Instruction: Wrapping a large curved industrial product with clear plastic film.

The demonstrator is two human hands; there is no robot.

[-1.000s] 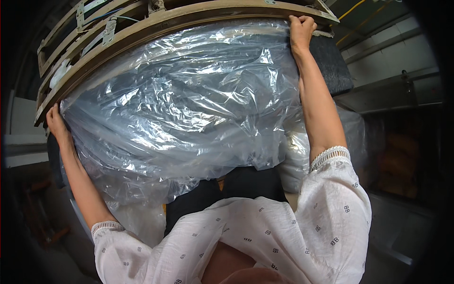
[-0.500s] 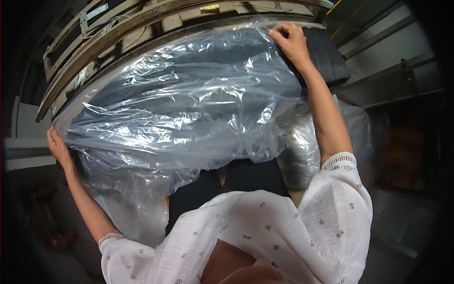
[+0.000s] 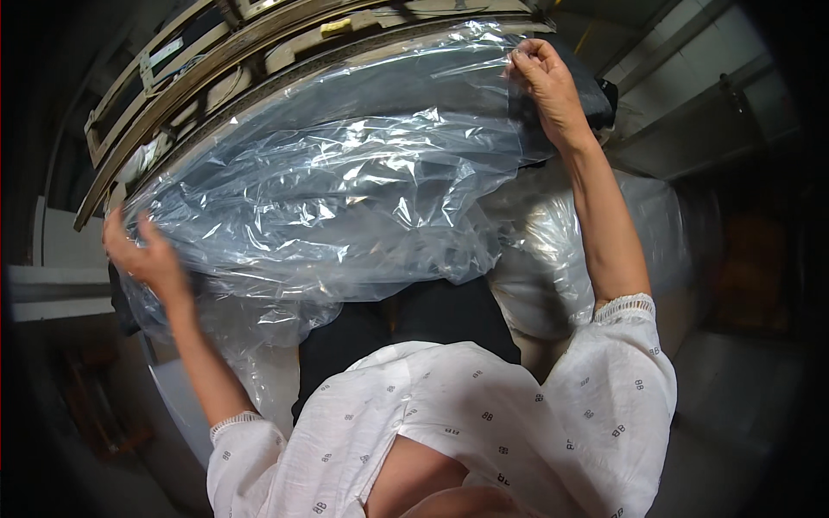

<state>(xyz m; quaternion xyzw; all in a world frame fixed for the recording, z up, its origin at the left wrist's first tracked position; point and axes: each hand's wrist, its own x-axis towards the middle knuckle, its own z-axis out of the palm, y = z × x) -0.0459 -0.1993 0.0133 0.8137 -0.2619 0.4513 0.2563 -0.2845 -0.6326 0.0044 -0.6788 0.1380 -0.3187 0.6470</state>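
A clear, crinkled plastic sheet (image 3: 345,173) lies spread over a long dark surface (image 3: 566,99) in front of me, its near edge hanging in folds over my lap. My right hand (image 3: 550,91) is at the far right corner, thumb and fingertips pinched on the sheet's edge. At the sheet's left end, my left hand (image 3: 148,255) is raised, with thumb and fingers apart. It is slightly smeared by motion, and no plastic shows gripped in it.
Along the far side runs a worn wooden frame (image 3: 164,125) with slats and metal fittings. A bulky bundle wrapped in clear plastic (image 3: 544,250) stands on the right, below my right forearm. Pale ledges (image 3: 60,289) jut in from the left.
My left hand has let go of the sheet's left end and moved inward, its fingers spreading. My right hand has shifted slightly right, still pinching the edge. The view has shifted a little.
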